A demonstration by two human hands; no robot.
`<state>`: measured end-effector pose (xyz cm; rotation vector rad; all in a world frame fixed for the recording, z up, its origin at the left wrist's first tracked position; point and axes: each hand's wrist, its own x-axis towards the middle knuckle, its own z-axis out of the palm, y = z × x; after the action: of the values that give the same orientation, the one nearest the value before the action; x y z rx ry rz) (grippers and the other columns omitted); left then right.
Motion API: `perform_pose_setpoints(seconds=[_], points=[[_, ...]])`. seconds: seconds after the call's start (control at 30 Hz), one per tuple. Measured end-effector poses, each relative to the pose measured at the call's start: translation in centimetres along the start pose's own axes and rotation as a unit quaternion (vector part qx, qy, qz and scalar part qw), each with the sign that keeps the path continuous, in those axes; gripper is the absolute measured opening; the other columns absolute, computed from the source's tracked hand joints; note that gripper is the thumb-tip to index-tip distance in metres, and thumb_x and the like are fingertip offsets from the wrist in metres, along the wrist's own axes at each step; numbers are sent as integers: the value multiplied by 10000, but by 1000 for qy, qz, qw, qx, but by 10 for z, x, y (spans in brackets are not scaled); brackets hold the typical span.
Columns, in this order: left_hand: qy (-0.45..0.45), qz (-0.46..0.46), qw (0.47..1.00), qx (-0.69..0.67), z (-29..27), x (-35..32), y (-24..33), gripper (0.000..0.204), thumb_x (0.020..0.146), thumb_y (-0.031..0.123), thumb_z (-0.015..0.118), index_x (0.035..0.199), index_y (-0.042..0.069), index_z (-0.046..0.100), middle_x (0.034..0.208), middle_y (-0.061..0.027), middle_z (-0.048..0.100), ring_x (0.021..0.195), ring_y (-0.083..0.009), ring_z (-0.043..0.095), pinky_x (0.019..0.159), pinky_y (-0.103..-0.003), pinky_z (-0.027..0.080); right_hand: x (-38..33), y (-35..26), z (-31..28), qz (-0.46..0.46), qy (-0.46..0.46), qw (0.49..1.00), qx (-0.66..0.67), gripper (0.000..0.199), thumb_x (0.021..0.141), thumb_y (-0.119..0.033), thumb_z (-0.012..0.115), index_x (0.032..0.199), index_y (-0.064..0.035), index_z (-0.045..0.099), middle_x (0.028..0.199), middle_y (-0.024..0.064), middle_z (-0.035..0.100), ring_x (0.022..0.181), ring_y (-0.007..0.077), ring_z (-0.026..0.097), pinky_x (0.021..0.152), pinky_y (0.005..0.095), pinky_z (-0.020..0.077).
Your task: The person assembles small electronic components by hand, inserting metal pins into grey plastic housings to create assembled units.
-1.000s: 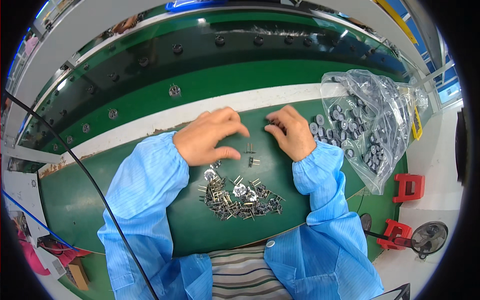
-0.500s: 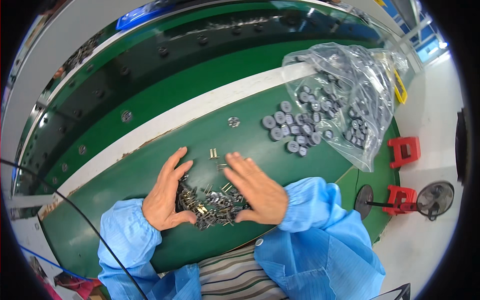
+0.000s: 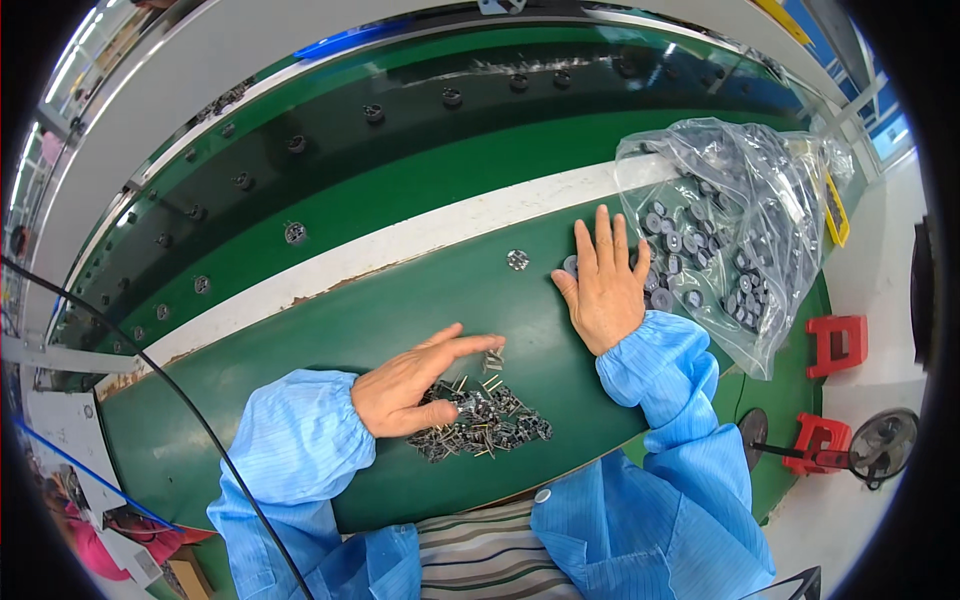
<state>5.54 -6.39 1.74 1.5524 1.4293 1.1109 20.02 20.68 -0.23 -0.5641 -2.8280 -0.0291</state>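
My left hand (image 3: 410,385) is open beside a pile of small dark parts with metal pins (image 3: 480,420). Its thumb reaches over the pile's left side, and the index fingertip touches a few loose pinned pieces (image 3: 494,360) just beyond it. Farther right, my right hand (image 3: 607,290) lies open, fingers spread, over some round grey caps (image 3: 660,299). It hides part of that group. More caps spill from the mouth of a clear plastic bag (image 3: 735,325) to its right. A small round metallic piece (image 3: 517,260) sits alone on the green tabletop (image 3: 390,290), left of my right hand.
Past a white ledge (image 3: 400,225), a green and dark conveyor (image 3: 400,160) carries spaced small round parts. A black cable (image 3: 190,410) crosses the left side. At the right stand red stools (image 3: 838,342), a fan (image 3: 882,445) and a yellow-edged tray (image 3: 836,212).
My right hand has left the pile and moved up and right onto the grey caps. My left hand stays at the pile, its index finger now pointing right. The view has shifted slightly.
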Motion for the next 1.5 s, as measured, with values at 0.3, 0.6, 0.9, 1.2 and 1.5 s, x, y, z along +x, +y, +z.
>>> perform_pose_setpoints(seconds=[0.3, 0.6, 0.9, 1.2, 1.5], points=[[283, -31, 947, 150, -39, 39, -40, 451, 1026, -30, 441, 1471, 4, 509, 1536, -181, 512, 1472, -301, 453, 1216, -420, 340, 22, -43, -8, -238, -51, 952, 184, 766, 960, -338, 686, 1545, 46, 375, 1652, 261, 301, 1539, 427, 294, 1248, 546, 262], [219, -32, 975, 20, -52, 29, -46, 477, 999, -80, 404, 1443, 19, 549, 1526, -166, 524, 1481, -281, 442, 1255, -403, 286, 37, -19, -22, -285, -90, 911, 284, 1021, 773, -390, 871, 1568, -22, 345, 1659, 217, 323, 1553, 398, 296, 1252, 571, 261], [192, 3, 956, 220, -44, 51, -43, 336, 859, 26, 768, 1182, 116, 744, 1332, -53, 680, 1240, -273, 611, 1052, -422, 443, 39, -12, -31, -230, 71, 950, 201, 394, 786, -79, 798, 1156, -56, 664, 1281, 185, 622, 1253, 397, 569, 1107, 528, 419], [248, -50, 949, 188, -59, 34, -47, 355, 782, 4, 797, 1104, 56, 656, 1154, -99, 662, 1090, -283, 637, 962, -387, 519, 26, -36, -31, -256, -46, 912, 317, 218, 745, -131, 822, 869, -91, 647, 937, 75, 605, 942, 306, 603, 786, 417, 430], [277, -30, 912, 302, -63, 28, -46, 499, 796, 103, 815, 1267, 101, 647, 1080, -68, 621, 1028, -287, 580, 933, -404, 465, 38, -82, -32, -312, 23, 907, 283, 260, 754, -87, 821, 997, -121, 736, 996, 39, 657, 950, 253, 601, 825, 396, 403]])
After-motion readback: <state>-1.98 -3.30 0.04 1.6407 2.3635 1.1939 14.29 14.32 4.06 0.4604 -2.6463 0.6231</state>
